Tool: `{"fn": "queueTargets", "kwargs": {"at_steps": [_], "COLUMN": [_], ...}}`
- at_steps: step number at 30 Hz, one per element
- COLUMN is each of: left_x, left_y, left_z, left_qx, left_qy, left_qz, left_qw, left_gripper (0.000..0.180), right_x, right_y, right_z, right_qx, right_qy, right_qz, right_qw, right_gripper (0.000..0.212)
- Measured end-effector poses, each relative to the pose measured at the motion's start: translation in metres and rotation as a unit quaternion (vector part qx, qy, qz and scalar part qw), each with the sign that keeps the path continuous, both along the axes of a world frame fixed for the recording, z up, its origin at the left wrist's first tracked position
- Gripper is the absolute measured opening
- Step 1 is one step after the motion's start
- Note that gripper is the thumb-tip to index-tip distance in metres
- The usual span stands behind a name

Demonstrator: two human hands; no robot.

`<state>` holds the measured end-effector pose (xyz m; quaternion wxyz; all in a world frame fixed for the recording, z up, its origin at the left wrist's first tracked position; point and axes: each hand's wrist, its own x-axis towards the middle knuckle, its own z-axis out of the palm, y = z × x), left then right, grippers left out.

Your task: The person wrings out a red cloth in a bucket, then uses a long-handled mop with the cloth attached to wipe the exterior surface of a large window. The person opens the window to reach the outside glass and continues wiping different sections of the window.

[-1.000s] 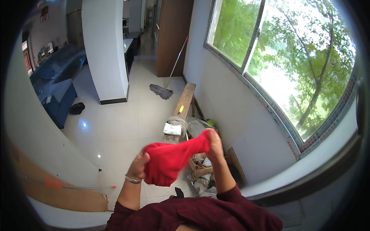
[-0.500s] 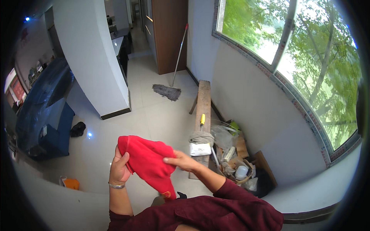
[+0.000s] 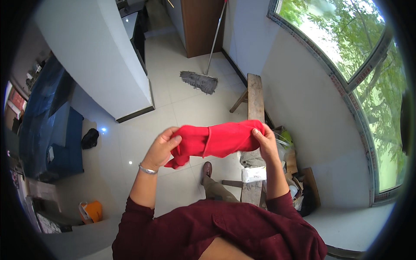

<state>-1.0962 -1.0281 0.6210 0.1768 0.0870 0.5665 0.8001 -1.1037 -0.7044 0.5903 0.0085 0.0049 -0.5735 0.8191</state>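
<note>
Head camera shows a red cloth (image 3: 229,138) held up in the air between the two hands of the person. The left hand (image 3: 161,151) is closed around the left end, with its thumb on top, and a loose corner hangs below this hand. The right hand (image 3: 268,145) grips the right end, also with the thumb on top. A silver bracelet (image 3: 148,169) is around the left wrist. The cloth hides one part of a narrow wooden tabletop (image 3: 255,97). On this tabletop, near the right forearm, lie a grey bundle (image 3: 252,159) and, just beside it, a white packet (image 3: 254,174). Farther away, a grey mop (image 3: 199,82) rests on the tiled floor (image 3: 173,123).
</note>
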Motion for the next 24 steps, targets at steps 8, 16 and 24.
{"fn": "queueTargets", "kwargs": {"at_steps": [8, 16, 24], "left_x": [-0.148, -0.189, -0.202], "left_y": [0.04, 0.074, 0.041], "left_z": [0.023, 0.013, -0.018], "left_qx": [0.167, 0.363, 0.456], "left_qy": [-0.046, -0.054, -0.116], "left_qz": [-0.125, -0.024, 0.031], "left_qw": [0.977, 0.93, 0.882], "left_gripper": [0.067, 0.069, 0.05], "right_x": [-0.129, -0.175, -0.208], "right_y": [-0.002, -0.076, -0.095], "right_z": [-0.004, -0.09, -0.087], "right_qx": [0.437, -0.046, -0.112], "right_qy": [0.131, -0.208, -0.186], "right_qz": [-0.177, 0.21, 0.229], "right_qw": [0.872, 0.954, 0.949], "right_gripper": [0.013, 0.061, 0.035]}}
